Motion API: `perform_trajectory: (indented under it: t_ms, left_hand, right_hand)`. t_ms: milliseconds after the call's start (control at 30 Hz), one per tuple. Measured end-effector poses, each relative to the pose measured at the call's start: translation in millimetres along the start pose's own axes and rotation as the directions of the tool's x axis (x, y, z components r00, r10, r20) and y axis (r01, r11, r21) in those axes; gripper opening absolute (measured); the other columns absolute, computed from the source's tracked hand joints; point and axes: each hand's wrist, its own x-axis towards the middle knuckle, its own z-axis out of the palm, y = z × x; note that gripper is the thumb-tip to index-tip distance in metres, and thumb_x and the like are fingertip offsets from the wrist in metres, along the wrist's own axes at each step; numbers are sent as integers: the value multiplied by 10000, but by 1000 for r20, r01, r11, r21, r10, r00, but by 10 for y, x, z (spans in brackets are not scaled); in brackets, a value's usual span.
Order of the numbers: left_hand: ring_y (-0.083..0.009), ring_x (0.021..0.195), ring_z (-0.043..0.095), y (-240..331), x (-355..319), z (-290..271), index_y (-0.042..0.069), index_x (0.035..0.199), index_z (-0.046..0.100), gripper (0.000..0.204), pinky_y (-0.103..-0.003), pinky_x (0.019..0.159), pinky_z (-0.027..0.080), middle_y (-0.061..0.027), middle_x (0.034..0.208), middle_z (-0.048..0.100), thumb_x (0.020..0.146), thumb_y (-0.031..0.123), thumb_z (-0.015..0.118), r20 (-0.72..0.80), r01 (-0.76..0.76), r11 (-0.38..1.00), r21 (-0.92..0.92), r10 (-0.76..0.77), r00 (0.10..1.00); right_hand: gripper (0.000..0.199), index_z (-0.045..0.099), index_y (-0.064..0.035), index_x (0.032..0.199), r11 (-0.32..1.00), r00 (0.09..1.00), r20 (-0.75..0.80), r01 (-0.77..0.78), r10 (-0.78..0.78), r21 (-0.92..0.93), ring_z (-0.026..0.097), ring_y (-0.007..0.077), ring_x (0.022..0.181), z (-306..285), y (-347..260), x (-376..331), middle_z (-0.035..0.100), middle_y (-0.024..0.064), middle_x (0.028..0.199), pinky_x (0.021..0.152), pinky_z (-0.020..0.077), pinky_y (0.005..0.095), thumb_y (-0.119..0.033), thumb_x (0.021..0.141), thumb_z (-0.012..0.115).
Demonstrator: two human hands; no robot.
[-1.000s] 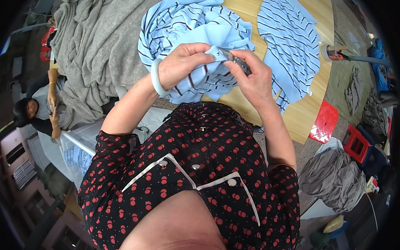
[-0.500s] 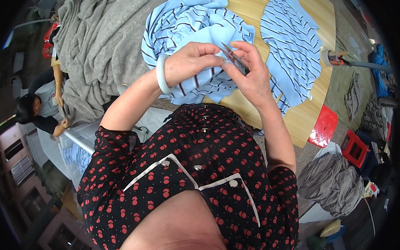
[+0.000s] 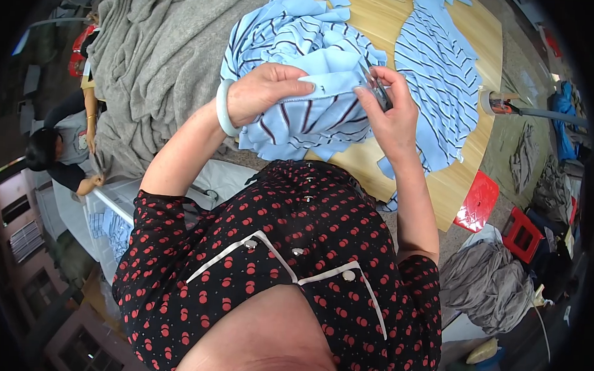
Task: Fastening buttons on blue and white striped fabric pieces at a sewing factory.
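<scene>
— What do we have in our hands?

— Our left hand (image 3: 264, 93), with a pale green bangle (image 3: 223, 108) at the wrist, is closed over a fold of light blue striped knit fabric (image 3: 312, 114), thumb and fingers pinching its plain blue edge; the cloth hangs bunched above the round wooden table (image 3: 381, 18).

— And the other?

— Our right hand (image 3: 391, 113) curls around a small dark metal tool (image 3: 377, 90), possibly thread snips; the view is too small to be sure; its tip sits just beside the pinched edge.

— Around us?

— A grey fabric heap (image 3: 144, 56) lies to the left; another striped blue piece (image 3: 438, 73) lies on the right of the table.
</scene>
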Motion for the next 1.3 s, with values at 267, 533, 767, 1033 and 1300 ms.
perform_trajectory:
  t_ms: [267,533,767,1033,1300]
  left_hand:
    - [-75,711,555,64,-1,46,-12,887,582,175,-195,656,446,-41,824,602,796,127,527,-68,-43,979,-199,30,997]
    - [-87,759,552,48,25,130,-22,917,572,192,-206,686,445,-52,859,597,807,127,518,-36,-85,982,-167,80,996]
    - [-70,774,545,36,24,136,-5,926,571,183,-196,714,421,-38,884,597,808,118,506,-13,-76,985,-158,75,997]
    - [-78,742,560,16,40,127,-4,906,573,160,-196,694,437,-41,855,604,807,101,503,-1,-45,974,-221,46,999]
    - [-79,718,565,9,82,106,1,871,574,129,-200,673,449,-38,826,603,788,77,512,33,-2,958,-287,12,999]
  right_hand:
    - [292,533,-29,928,790,895,101,432,-434,-435,553,172,658,38,-102,-82,565,72,779,515,431,246,-103,673,654]
    - [287,546,-25,917,827,927,103,370,-362,-423,555,165,609,67,-122,-109,557,77,728,500,432,241,-92,663,661]
    - [260,546,-41,899,868,933,72,354,-352,-349,533,161,563,73,-144,-113,540,64,695,470,409,250,-115,675,654]
    - [223,560,-17,881,880,945,18,312,-328,-357,544,156,597,42,-131,-120,571,84,729,491,419,237,-70,682,647]
    - [249,558,-26,896,902,942,-9,320,-336,-290,539,130,603,58,-76,-125,569,66,754,473,403,222,-72,673,658]
